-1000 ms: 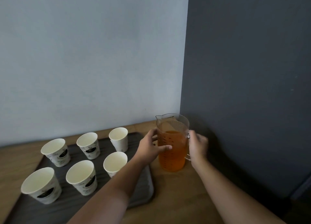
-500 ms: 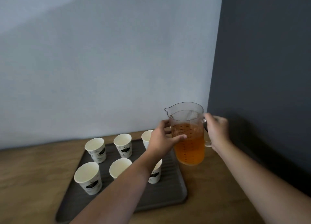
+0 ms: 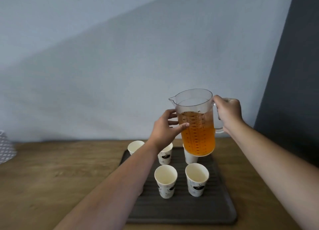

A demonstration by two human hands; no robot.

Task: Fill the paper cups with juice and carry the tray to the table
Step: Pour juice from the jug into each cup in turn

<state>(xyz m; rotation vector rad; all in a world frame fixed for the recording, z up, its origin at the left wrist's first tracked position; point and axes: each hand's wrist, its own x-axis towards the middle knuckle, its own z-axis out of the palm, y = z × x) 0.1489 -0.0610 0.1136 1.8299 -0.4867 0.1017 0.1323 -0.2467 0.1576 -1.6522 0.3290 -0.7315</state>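
A clear measuring jug (image 3: 196,126) more than half full of orange juice hangs upright above the back of a dark ribbed tray (image 3: 203,209). My right hand (image 3: 227,114) grips its handle. My left hand (image 3: 165,128) holds the jug's left side, thumb across the front. Several empty white paper cups stand on the tray: one at front middle (image 3: 165,179), one at front right (image 3: 196,178), others behind, partly hidden by my left arm and the jug.
The tray lies on a wooden counter (image 3: 60,178) against a pale wall. A dark wall panel (image 3: 293,74) rises at the right. A white patterned object (image 3: 5,147) sits at the counter's far left edge.
Both hands lifted the jug off the counter and brought it left, over the tray's back cups. The view shifted so the tray now sits in the middle.
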